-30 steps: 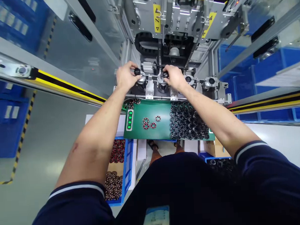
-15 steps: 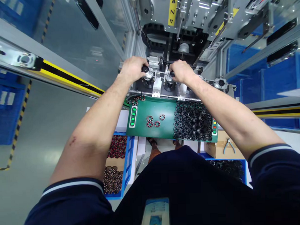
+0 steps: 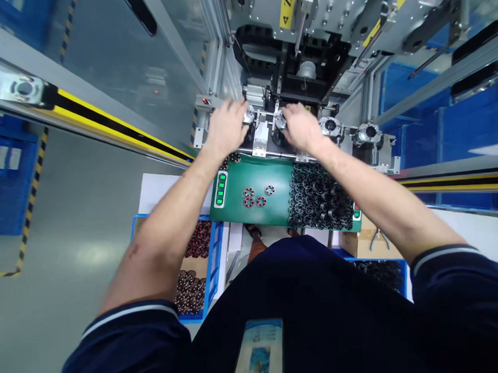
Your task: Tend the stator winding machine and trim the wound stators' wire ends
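Note:
My left hand (image 3: 228, 124) is over the leftmost round metal fixture (image 3: 248, 116) of the machine, its fingers stretched and slightly blurred, and it hides part of that fixture. Over the neighbouring round fixture (image 3: 279, 121) is my right hand (image 3: 303, 128), thumb and fingers apart at its right side. I see nothing held in either hand. Two more silver fixtures, one with a dark centre (image 3: 330, 126) and another at the far right (image 3: 369, 133), stand in the same row. Below the hands, several copper-wound ring cores (image 3: 248, 202) lie on a green mat (image 3: 256, 172).
Black ring-shaped parts (image 3: 319, 197) are heaped on the mat's right half. A blue bin (image 3: 214, 259) with wound cores is at lower left. Pliers (image 3: 379, 238) lie on a cardboard box (image 3: 359, 243) at right. Machine frame and yellow-black strips (image 3: 118, 129) flank both arms.
Both hands have come off the black knobs they gripped on the two left fixtures, and their fingers have opened. The left hand has shifted slightly down. The view has tilted a little.

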Action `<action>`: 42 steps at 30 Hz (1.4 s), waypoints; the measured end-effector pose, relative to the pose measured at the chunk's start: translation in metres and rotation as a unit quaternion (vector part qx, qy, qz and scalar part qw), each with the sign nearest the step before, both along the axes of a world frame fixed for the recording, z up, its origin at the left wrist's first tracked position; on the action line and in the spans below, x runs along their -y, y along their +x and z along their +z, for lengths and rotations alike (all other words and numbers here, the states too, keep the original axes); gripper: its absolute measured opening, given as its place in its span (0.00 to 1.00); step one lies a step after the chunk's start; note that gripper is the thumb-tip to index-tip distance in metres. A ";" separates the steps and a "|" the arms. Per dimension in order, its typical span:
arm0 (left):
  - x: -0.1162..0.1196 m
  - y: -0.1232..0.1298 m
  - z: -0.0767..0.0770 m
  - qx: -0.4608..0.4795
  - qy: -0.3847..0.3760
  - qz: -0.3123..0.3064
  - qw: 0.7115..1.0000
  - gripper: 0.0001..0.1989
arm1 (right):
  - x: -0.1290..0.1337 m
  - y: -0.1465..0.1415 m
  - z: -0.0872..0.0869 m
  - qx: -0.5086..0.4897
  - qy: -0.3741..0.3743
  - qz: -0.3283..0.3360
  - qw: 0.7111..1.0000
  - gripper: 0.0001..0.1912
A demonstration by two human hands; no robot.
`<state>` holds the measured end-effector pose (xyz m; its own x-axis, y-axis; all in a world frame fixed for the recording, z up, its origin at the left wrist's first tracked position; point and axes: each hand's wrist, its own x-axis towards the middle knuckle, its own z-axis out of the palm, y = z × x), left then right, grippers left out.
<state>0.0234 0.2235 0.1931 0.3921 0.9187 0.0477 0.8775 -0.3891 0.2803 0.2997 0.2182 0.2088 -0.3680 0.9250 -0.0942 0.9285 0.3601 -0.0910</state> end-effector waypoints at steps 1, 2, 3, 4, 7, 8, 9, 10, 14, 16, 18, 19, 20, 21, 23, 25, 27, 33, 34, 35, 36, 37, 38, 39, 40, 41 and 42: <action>0.011 0.003 -0.008 0.021 -0.009 0.010 1.000 0.43 | 0.016 -0.002 -0.005 -0.009 0.002 -0.005 1.000 0.47; 0.020 0.006 -0.015 0.038 -0.016 0.020 0.999 0.44 | 0.029 -0.005 -0.010 -0.012 0.000 -0.015 1.000 0.51; 0.025 0.007 -0.021 0.049 -0.021 0.027 0.998 0.44 | 0.039 -0.007 -0.014 -0.014 -0.006 -0.026 1.000 0.54; 0.028 0.007 -0.024 0.054 -0.022 0.030 0.998 0.45 | 0.045 -0.008 -0.017 -0.015 -0.014 -0.038 0.999 0.55; 0.028 0.004 -0.028 0.052 0.003 0.018 0.998 0.48 | 0.047 -0.009 -0.019 -0.032 -0.026 -0.040 0.998 0.54; 0.027 0.003 -0.029 0.058 0.013 0.020 0.998 0.47 | 0.046 -0.009 -0.018 -0.043 -0.025 -0.033 0.998 0.53; 0.027 0.003 -0.030 0.071 0.018 0.027 0.997 0.46 | 0.044 -0.008 -0.018 -0.052 -0.025 -0.026 0.998 0.52; 0.027 0.003 -0.032 0.088 0.021 0.037 0.995 0.44 | 0.044 -0.008 -0.019 -0.057 -0.026 -0.024 0.998 0.51; 0.022 0.008 -0.039 0.139 0.005 0.068 0.988 0.45 | 0.044 -0.012 -0.020 -0.057 -0.029 -0.039 0.997 0.54; 0.019 0.007 -0.034 0.144 -0.011 0.074 0.987 0.45 | 0.043 -0.011 -0.015 -0.056 -0.040 -0.036 0.997 0.53; 0.021 0.000 -0.021 0.148 -0.021 0.077 0.986 0.44 | 0.042 -0.002 -0.006 -0.072 -0.060 -0.031 0.995 0.49; 0.027 -0.006 -0.013 0.155 -0.012 0.080 0.985 0.43 | 0.043 0.006 -0.001 -0.090 -0.051 -0.035 0.994 0.48; 0.037 -0.011 -0.006 0.163 0.007 0.085 0.983 0.41 | 0.045 0.017 0.004 -0.111 -0.026 -0.050 0.992 0.47; 0.051 -0.016 -0.002 0.175 0.031 0.095 0.980 0.40 | 0.048 0.029 0.006 -0.130 0.012 -0.077 0.988 0.47; 0.091 -0.018 -0.001 0.202 0.077 0.125 0.968 0.36 | 0.058 0.053 0.008 -0.141 0.061 -0.140 0.978 0.45; 0.146 -0.006 -0.013 0.244 0.095 0.187 0.947 0.31 | 0.070 0.075 0.005 -0.125 0.034 -0.168 0.977 0.43; 0.209 0.016 -0.035 0.279 0.069 0.252 0.924 0.27 | 0.080 0.095 0.003 -0.121 -0.001 -0.146 0.982 0.42; 0.381 0.073 -0.104 0.246 0.016 0.379 0.892 0.18 | 0.100 0.178 -0.004 -0.104 0.078 -0.206 0.970 0.43; 0.397 0.077 -0.109 0.232 0.005 0.390 0.891 0.17 | 0.101 0.193 -0.007 -0.085 0.066 -0.206 0.973 0.44; 0.406 0.079 -0.111 0.217 -0.006 0.396 0.892 0.17 | 0.102 0.205 -0.011 -0.072 0.052 -0.197 0.976 0.46; 0.409 0.081 -0.112 0.200 -0.016 0.397 0.896 0.17 | 0.103 0.216 -0.014 -0.070 0.040 -0.182 0.980 0.47; 0.407 0.082 -0.112 0.183 -0.025 0.393 0.901 0.18 | 0.106 0.224 -0.017 -0.078 0.038 -0.167 0.982 0.47; 0.400 0.083 -0.110 0.166 -0.032 0.386 0.907 0.18 | 0.110 0.230 -0.018 -0.096 0.047 -0.158 0.982 0.47; 0.390 0.084 -0.109 0.148 -0.037 0.378 0.913 0.18 | 0.117 0.234 -0.019 -0.121 0.061 -0.154 0.979 0.47; 0.377 0.085 -0.108 0.132 -0.040 0.369 0.919 0.18 | 0.129 0.237 -0.020 -0.151 0.074 -0.154 0.974 0.47; 0.362 0.086 -0.108 0.116 -0.043 0.362 0.924 0.19 | 0.144 0.240 -0.021 -0.192 0.086 -0.163 0.964 0.46; 0.348 0.087 -0.108 0.102 -0.047 0.353 0.929 0.20 | 0.164 0.243 -0.024 -0.235 0.093 -0.182 0.950 0.45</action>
